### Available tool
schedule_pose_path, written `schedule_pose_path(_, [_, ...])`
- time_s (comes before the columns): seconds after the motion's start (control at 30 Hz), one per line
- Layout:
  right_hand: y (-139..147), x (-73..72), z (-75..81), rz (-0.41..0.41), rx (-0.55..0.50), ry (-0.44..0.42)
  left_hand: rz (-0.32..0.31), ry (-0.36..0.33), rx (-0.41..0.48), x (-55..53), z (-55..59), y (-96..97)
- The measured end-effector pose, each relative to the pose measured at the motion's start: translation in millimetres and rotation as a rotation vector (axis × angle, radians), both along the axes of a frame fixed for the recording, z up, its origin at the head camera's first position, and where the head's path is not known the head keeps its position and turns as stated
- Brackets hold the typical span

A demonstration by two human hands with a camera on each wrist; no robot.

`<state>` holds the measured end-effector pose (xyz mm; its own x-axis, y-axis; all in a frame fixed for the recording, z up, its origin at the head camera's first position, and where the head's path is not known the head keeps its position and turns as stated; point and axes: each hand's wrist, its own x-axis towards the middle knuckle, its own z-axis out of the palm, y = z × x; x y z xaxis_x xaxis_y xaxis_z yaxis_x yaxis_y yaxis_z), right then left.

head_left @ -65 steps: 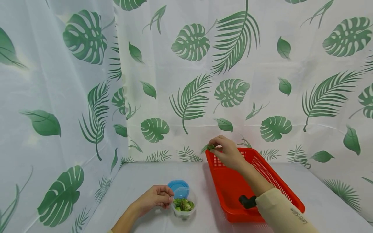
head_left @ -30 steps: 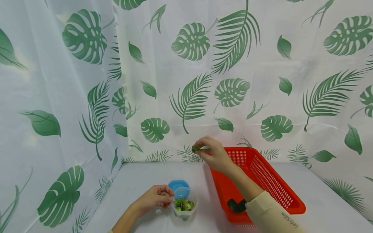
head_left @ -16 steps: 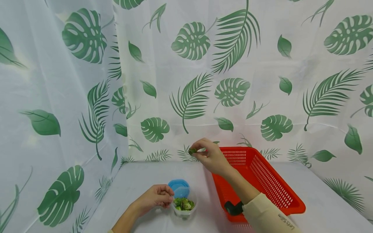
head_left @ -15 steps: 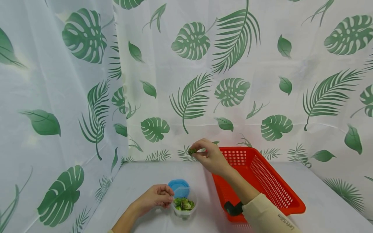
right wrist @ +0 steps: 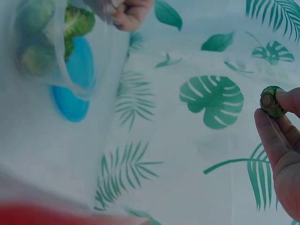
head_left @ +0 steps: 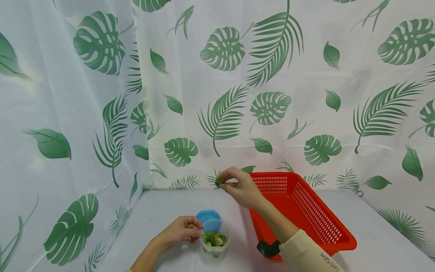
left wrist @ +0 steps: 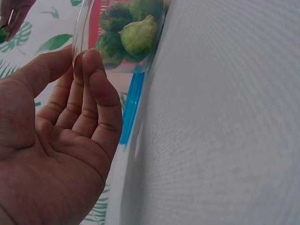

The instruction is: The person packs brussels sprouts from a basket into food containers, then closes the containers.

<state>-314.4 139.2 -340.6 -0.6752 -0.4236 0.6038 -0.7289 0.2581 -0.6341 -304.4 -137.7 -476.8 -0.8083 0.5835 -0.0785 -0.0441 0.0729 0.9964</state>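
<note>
A Brussels sprout (right wrist: 272,101) is pinched between the thumb and fingertips of my right hand (head_left: 242,189), raised above the table left of the red basket. In the head view this sprout (head_left: 219,182) shows small and dark green. My left hand (head_left: 185,229) pinches the rim of a clear plastic container (left wrist: 80,28) between thumb and fingers. Inside the container lie several Brussels sprouts (head_left: 215,239), green with some brownish leaves. Just behind it rests a blue lid (head_left: 208,218), partly seen through the clear wall.
A red perforated basket (head_left: 295,211) stands to the right, partly covered by my right forearm. The black wrist camera (head_left: 267,249) hangs over its left side. A white table (head_left: 163,204) meets leaf-printed curtains (head_left: 231,113) at the back and sides.
My right hand has carried the sprout left and slightly down, from the basket's far left corner toward the container side. My left hand and the container have stayed put.
</note>
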Motion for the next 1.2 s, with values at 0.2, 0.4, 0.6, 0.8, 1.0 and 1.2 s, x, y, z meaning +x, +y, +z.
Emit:
schedule_pose_path(0.2, [-3, 0.0, -10.7, -0.001, 0.018, -0.041, -0.004, 0.002, 0.006, -0.4, -0.4, 1.0])
schedule_pose_path(0.4, [-4, 1.0, -20.0, 0.03, 0.045, -0.081, -0.009, 0.008, 0.013, -2.0, -1.8, 1.2])
schedule_pose_path(0.6, [-4, 1.2, -29.7, 0.055, 0.097, -0.103, -0.003, 0.007, 0.012, -2.1, -2.8, 0.6])
schedule_pose_path(0.8, [-5, 0.9, -35.5, 0.046, 0.192, -0.114, 0.002, 0.002, 0.011, -1.5, -3.5, -0.2])
schedule_pose_path(1.0, [-6, 2.4, -38.1, 0.041, 0.279, -0.124, 0.003, 0.001, 0.014, -1.9, -4.4, -0.3])
schedule_pose_path(1.2, [-6, 1.1, -40.8, 0.047, 0.371, -0.126, -0.001, 0.003, 0.018, -2.9, -4.1, -0.4])
